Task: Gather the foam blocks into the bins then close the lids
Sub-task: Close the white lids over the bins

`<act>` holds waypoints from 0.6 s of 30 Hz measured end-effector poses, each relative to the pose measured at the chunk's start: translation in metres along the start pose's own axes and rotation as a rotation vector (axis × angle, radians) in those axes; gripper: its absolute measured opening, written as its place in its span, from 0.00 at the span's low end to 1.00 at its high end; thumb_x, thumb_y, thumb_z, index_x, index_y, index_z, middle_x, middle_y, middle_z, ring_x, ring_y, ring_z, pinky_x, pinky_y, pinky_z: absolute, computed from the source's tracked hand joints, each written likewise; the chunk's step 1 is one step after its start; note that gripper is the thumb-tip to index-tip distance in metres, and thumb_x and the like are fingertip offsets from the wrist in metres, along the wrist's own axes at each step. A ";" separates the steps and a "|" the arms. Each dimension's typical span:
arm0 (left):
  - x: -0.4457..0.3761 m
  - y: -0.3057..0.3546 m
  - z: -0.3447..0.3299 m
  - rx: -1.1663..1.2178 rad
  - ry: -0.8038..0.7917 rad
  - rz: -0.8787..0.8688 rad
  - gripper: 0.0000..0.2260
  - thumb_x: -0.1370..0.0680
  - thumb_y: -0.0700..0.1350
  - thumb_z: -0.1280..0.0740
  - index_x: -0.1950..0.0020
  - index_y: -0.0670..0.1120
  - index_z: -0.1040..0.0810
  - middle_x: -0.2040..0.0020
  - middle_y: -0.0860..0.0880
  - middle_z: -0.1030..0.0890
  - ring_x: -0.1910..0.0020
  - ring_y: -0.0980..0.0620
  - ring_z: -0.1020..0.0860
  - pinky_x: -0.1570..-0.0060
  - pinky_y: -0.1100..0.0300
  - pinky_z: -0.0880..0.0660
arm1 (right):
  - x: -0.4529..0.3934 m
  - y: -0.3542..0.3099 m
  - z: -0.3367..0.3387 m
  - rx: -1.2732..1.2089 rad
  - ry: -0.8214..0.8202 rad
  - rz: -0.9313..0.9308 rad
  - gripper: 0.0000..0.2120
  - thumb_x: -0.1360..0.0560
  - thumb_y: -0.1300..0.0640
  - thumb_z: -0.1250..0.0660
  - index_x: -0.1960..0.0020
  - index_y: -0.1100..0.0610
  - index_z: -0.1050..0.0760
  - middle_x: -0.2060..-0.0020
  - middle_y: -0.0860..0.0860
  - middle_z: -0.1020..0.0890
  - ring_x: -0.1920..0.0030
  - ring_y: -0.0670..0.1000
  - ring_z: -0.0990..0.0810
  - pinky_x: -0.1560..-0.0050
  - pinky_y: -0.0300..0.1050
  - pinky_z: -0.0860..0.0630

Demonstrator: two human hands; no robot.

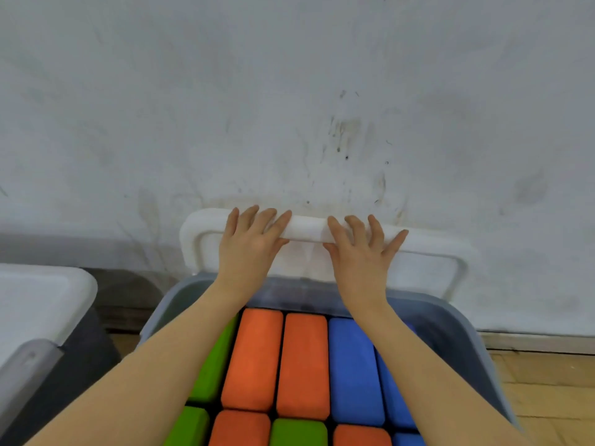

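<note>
Closest to me lay the soft foam blocks, orange [252,358], blue [352,370] and green [212,365], packed side by side in the grey plastic bin [457,336] and filling it near to the top. My two bare arms reached over them to the white plastic lid [306,228], which stood up at the far side of the bin, against the marked white wall [289,75].

I thought the lid could slip and drop fast, since no fingers were hooked round it. A block that sat too high could also stop it from shutting flat.

My left hand [252,241] lay flat on the lid's top edge, fingers straight and spread, thumb tucked below. My right hand [362,249] lay just beside it the same way. Both only pressed; neither held anything. Another bin with a closed white lid [42,300] stood to the left.
</note>
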State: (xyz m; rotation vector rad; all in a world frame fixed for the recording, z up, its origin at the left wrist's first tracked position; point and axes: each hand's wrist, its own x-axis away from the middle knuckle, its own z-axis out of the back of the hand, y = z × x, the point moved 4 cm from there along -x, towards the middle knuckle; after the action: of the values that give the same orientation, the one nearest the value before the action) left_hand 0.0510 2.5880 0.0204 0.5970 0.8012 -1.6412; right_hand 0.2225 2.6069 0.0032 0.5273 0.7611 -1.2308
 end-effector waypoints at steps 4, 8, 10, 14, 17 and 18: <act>-0.027 -0.015 0.032 -0.007 0.153 -0.048 0.16 0.26 0.49 0.35 0.40 0.47 0.21 0.46 0.45 0.19 0.46 0.40 0.21 0.41 0.40 0.29 | -0.027 -0.009 0.032 0.030 0.079 -0.032 0.18 0.26 0.52 0.35 0.37 0.50 0.31 0.43 0.56 0.23 0.38 0.66 0.27 0.41 0.81 0.43; -0.062 -0.034 0.077 0.033 0.230 -0.048 0.16 0.24 0.50 0.37 0.40 0.46 0.21 0.45 0.44 0.19 0.44 0.39 0.22 0.40 0.40 0.30 | -0.063 -0.023 0.076 0.098 0.171 -0.001 0.22 0.27 0.57 0.29 0.35 0.51 0.31 0.41 0.57 0.24 0.37 0.66 0.29 0.39 0.81 0.46; -0.077 -0.045 0.104 0.062 0.277 -0.022 0.16 0.24 0.49 0.37 0.40 0.46 0.21 0.45 0.44 0.19 0.44 0.39 0.22 0.40 0.39 0.30 | -0.082 -0.036 0.102 0.122 0.224 0.014 0.26 0.29 0.60 0.27 0.34 0.52 0.32 0.39 0.57 0.27 0.35 0.66 0.31 0.38 0.79 0.49; -0.096 -0.068 0.152 0.082 0.386 0.014 0.15 0.23 0.50 0.37 0.38 0.46 0.23 0.44 0.45 0.19 0.43 0.39 0.22 0.40 0.41 0.29 | -0.114 -0.062 0.153 0.096 0.287 0.048 0.28 0.31 0.67 0.29 0.33 0.54 0.31 0.40 0.56 0.32 0.34 0.65 0.35 0.35 0.76 0.52; -0.101 -0.081 0.178 0.084 0.472 -0.018 0.14 0.23 0.50 0.36 0.40 0.47 0.24 0.45 0.45 0.19 0.44 0.40 0.22 0.41 0.42 0.29 | -0.129 -0.080 0.195 0.091 0.335 0.012 0.24 0.32 0.71 0.33 0.38 0.55 0.25 0.43 0.57 0.31 0.39 0.63 0.32 0.36 0.75 0.43; -0.100 -0.082 0.185 0.069 0.487 -0.045 0.14 0.23 0.50 0.36 0.40 0.47 0.25 0.46 0.45 0.19 0.45 0.40 0.21 0.42 0.42 0.28 | -0.136 -0.089 0.208 0.079 0.349 0.014 0.21 0.31 0.70 0.35 0.41 0.55 0.24 0.44 0.57 0.29 0.42 0.61 0.30 0.37 0.75 0.39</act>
State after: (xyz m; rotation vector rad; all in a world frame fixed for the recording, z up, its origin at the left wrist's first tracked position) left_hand -0.0015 2.5175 0.2280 1.0586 1.1162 -1.5875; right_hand 0.1651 2.5190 0.2450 0.8245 1.0021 -1.1736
